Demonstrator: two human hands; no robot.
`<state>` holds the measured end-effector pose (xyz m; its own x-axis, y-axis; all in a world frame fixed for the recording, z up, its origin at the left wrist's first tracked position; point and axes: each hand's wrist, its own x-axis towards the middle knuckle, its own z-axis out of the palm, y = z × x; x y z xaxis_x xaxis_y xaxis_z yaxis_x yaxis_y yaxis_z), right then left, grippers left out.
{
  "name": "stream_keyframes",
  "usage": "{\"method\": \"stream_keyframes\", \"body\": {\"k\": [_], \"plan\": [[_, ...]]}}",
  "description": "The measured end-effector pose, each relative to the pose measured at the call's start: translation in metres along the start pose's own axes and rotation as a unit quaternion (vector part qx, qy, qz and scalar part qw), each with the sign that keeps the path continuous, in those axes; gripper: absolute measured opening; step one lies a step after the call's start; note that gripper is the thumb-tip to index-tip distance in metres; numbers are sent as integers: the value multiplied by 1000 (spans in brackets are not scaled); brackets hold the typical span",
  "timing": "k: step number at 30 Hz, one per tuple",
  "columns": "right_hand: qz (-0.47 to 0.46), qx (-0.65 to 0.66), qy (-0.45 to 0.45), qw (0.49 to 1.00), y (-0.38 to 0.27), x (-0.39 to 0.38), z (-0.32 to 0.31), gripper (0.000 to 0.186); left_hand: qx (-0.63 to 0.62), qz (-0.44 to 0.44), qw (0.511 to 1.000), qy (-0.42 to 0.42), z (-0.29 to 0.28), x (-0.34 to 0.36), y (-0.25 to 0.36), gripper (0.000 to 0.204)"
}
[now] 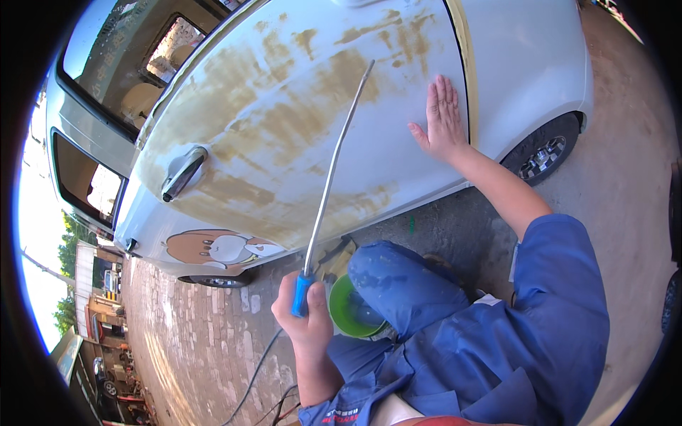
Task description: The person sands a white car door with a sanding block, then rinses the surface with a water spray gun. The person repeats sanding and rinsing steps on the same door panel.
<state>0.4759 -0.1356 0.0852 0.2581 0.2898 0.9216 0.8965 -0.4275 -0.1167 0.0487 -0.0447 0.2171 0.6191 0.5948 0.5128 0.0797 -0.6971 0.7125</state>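
My left hand [307, 318] is closed around the blue handle of a long screwdriver-like tool [328, 174], whose thin metal shaft bends slightly and points up across the car door. Flat against the white door [408, 145], near its right edge, my right hand [445, 119] lies with the fingers stretched out and the thumb apart. Brownish-yellow filler patches [284, 128] cover much of that door. A dark-and-chrome door handle [185, 172] sits on its left part. Whether the tool's tip touches the door, I cannot tell.
A green bucket [349, 312] stands beside my bent knee [408, 280]. Masking tape [465, 57] edges the door gap on the right. A wheel [543, 150] is at the right, and a cartoon decal [220, 247] at the lower left. A dark cable [254, 380] crosses the brick paving [192, 319].
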Motion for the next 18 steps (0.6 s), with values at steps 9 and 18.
{"method": "stream_keyframes", "body": {"k": [9, 18], "plan": [[56, 7, -1, 998, -11, -39, 22, 95, 22, -2, 999, -31, 16, 2, 1, 54], [50, 8, -14, 999, -10, -40, 22, 93, 21, -51, 993, -102, 18, -3, -6, 33]]}}
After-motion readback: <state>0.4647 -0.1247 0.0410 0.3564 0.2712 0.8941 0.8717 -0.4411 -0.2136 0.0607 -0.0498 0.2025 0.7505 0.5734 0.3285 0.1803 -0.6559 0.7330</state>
